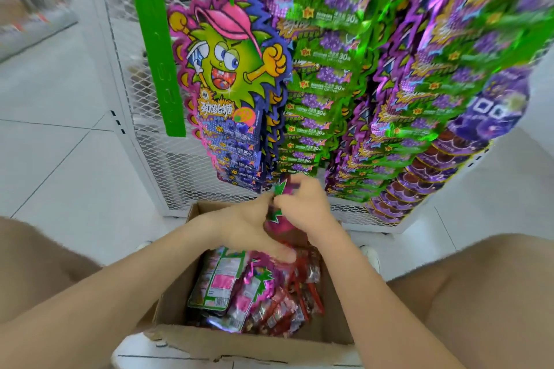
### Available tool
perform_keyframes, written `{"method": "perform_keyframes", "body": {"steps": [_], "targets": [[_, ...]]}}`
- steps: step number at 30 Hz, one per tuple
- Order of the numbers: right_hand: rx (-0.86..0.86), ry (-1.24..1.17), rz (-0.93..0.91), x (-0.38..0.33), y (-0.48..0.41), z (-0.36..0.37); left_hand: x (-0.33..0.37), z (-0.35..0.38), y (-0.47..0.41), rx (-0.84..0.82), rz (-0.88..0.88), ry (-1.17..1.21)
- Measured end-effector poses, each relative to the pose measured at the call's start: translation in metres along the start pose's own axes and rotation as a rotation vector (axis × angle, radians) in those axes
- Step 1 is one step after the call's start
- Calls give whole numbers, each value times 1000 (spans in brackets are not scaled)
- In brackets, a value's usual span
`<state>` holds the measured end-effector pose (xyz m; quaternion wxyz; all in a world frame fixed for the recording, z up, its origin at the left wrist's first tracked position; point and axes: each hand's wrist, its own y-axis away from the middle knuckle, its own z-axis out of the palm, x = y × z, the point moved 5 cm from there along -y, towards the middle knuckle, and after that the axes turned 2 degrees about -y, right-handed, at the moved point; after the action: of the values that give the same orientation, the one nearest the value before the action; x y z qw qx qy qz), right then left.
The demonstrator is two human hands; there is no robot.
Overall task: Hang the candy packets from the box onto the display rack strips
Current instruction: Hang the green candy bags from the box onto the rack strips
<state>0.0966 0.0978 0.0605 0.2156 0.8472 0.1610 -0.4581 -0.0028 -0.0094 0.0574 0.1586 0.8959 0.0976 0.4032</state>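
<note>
Head-high, steeply downward, close over box (pixel 239 344)

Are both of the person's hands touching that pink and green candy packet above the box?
Touching. The head view shows the left hand and right hand pinching the candy packet between them.

Both hands together, fingers pinched — left hand (pixel 251 231) palm-up; right hand (pixel 302 207) above, forearms converging

Two hands, the left hand (pixel 245 228) and the right hand (pixel 302 207), are seen; one cardboard box (pixel 239 344), one bare green strip (pixel 156 39), one white mesh rack (pixel 186 159). Hanging packets cannot be counted.
</note>
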Motion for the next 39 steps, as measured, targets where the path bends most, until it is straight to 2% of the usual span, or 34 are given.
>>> {"method": "perform_keyframes", "body": {"steps": [3, 5, 7, 11, 15, 17, 20, 22, 26, 28, 30, 33, 35, 39], "targets": [[0, -215, 31, -35, 13, -18, 20, -22, 9, 174, 113, 12], [-118, -480, 52, -56, 21, -23, 30, -43, 13, 326, 130, 67], [-137, -551, -11, -74, 28, -32, 35, -62, 19, 445, 109, 158], [274, -87, -349, -98, 37, -73, 45, -94, 36, 559, 50, 382], [487, 110, -549, -126, 56, -97, 53, -126, 58, 715, 46, 660], [506, 120, -670, -147, 71, -108, 66, -141, 70, 799, 130, 668], [320, 17, -786, -180, 85, -116, 78, -157, 81, 836, 230, 714], [280, 15, -787, -197, 81, -119, 83, -168, 83, 857, 275, 704], [366, 86, -801, -217, 65, -123, 98, -205, 92, 1148, 284, 476], [402, 155, -801, -223, 59, -120, 112, -223, 94, 1240, 258, 283], [468, 222, -827, -230, 57, -120, 129, -237, 89, 1219, 265, 163], [594, 305, -853, -246, 51, -124, 147, -259, 74, 1133, 272, 186], [635, 342, -890, -259, 47, -126, 151, -276, 64, 1085, 274, 295], [596, 389, -943, -284, 34, -127, 152, -300, 56, 1003, 243, 522]]}}
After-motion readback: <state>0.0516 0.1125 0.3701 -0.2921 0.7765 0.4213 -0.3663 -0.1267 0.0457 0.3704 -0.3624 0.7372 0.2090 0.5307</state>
